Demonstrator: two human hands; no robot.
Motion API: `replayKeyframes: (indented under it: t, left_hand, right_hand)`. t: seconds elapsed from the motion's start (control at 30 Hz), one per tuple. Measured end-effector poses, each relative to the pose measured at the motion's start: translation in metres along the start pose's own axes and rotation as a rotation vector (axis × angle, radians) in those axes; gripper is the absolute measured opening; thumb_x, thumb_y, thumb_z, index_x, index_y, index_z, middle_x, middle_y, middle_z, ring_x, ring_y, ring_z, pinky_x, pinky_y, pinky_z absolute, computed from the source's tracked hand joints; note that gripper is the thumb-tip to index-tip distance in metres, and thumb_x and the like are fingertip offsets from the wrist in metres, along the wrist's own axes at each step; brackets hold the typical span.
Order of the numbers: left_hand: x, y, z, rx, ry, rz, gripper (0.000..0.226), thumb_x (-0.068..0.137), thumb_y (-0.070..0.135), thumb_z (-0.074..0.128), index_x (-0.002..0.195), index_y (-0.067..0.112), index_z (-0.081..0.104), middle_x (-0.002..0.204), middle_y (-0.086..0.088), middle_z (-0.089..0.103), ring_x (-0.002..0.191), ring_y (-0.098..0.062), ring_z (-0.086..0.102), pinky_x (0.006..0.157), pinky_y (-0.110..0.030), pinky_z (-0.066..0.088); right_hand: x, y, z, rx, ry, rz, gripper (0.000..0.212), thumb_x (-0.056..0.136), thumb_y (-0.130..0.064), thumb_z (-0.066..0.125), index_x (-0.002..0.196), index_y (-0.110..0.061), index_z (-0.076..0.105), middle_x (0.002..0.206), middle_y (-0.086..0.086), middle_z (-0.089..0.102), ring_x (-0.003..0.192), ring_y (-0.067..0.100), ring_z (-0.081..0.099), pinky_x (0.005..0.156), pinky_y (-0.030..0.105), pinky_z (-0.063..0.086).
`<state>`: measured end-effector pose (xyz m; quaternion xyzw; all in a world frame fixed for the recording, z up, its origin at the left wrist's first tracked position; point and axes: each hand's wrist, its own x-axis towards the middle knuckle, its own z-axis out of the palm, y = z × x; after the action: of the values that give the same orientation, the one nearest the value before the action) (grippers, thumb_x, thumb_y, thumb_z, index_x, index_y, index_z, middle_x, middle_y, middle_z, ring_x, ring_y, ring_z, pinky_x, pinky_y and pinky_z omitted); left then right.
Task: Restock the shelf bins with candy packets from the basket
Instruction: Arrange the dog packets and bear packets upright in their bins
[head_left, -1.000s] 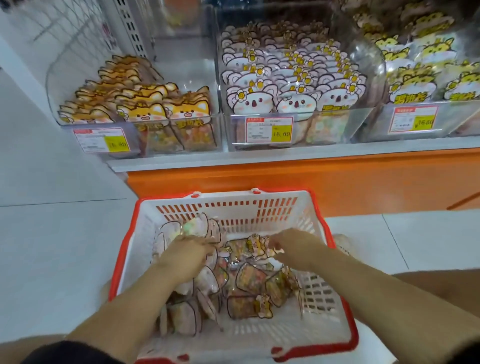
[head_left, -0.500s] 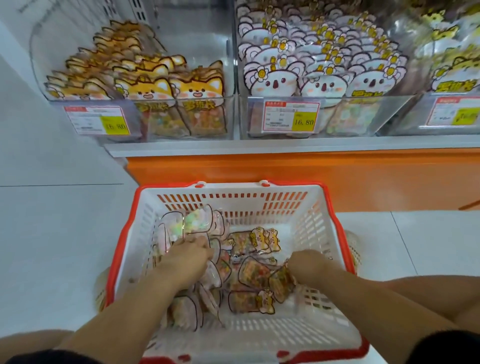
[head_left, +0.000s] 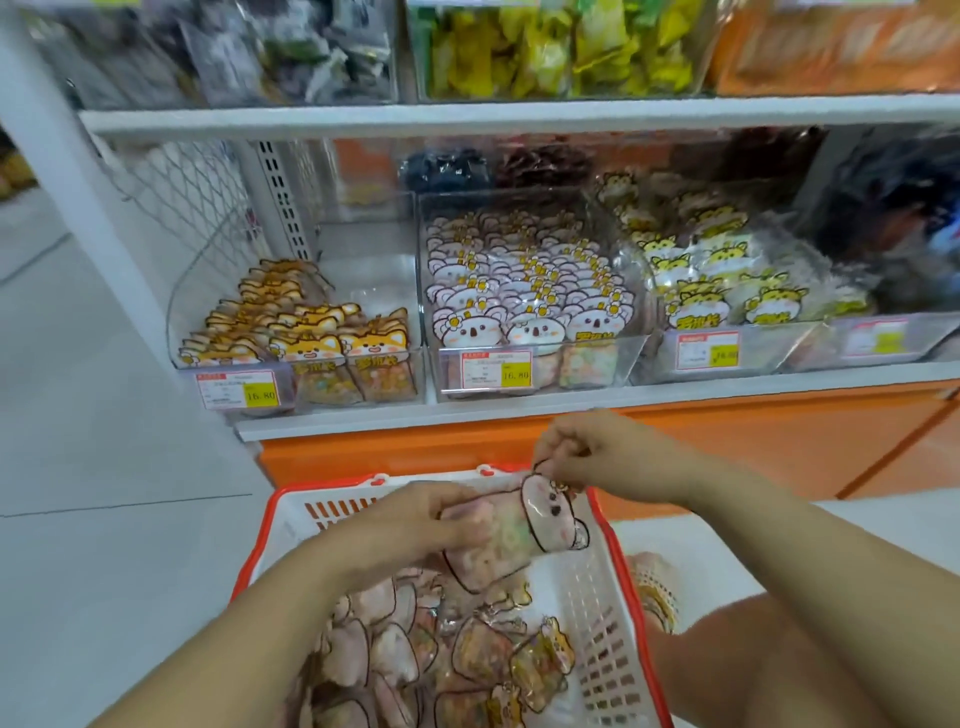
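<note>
Nearest you, the basket (head_left: 597, 613) held a heap of loose candy packets (head_left: 467, 654). Above it, your left hand (head_left: 415, 525) gripped the body of a koala packet (head_left: 514, 530), while your right hand (head_left: 587, 457) pinched its top edge. Both hands held it clear of the heap. Beyond, the middle bin (head_left: 550, 387) on the shelf (head_left: 519, 410) stood packed with matching packets (head_left: 524, 291).

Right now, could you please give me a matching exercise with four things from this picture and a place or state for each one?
Things:
1. left hand
2. right hand
3. basket
4. fox packets

Places or states:
A. in the leftmost shelf bin
B. pinches the top of the koala packet
C. white with a red rim
D. grips the body of the koala packet

Pairs: 1-D, 2-B, 3-C, 4-A
</note>
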<state>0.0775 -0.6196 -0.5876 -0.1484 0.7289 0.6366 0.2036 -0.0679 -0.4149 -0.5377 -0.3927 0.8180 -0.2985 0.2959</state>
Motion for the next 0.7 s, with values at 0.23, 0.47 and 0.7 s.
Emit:
replayKeyframes:
  t: [0.23, 0.47, 0.7]
  left_hand:
    - [-0.018, 0.053, 0.022, -0.734, 0.085, 0.129, 0.041, 0.077, 0.016, 0.065, 0.117, 0.012, 0.066, 0.084, -0.009, 0.075, 0.064, -0.017, 0.070, 0.057, -0.031, 0.060]
    - [-0.002, 0.091, 0.041, -0.790, 0.113, 0.025, 0.030, 0.078, 0.030, 0.070, 0.098, 0.008, 0.076, 0.085, -0.010, 0.072, 0.050, -0.011, 0.060, 0.057, -0.031, 0.061]
    - [0.047, 0.141, 0.008, 0.193, 0.702, 0.319, 0.025, 0.101, 0.025, 0.058, 0.124, 0.023, 0.065, 0.112, 0.007, 0.068, 0.095, -0.010, 0.066, 0.072, -0.018, 0.047]
  right_hand:
    - [-0.028, -0.015, -0.045, 0.538, 0.158, -0.074, 0.032, 0.100, -0.003, 0.052, 0.126, -0.020, 0.063, 0.098, -0.002, 0.069, 0.080, 0.013, 0.063, 0.073, 0.025, 0.051]
    - [-0.037, -0.026, -0.068, 0.252, 0.291, -0.242, 0.017, 0.082, -0.018, 0.078, 0.099, -0.019, 0.075, 0.113, -0.004, 0.071, 0.109, -0.003, 0.062, 0.093, 0.025, 0.052]
    - [-0.014, -0.015, -0.136, -0.136, 0.699, -0.161, 0.008, 0.090, -0.024, 0.072, 0.089, -0.024, 0.064, 0.079, -0.019, 0.066, 0.078, 0.004, 0.058, 0.069, 0.021, 0.044]
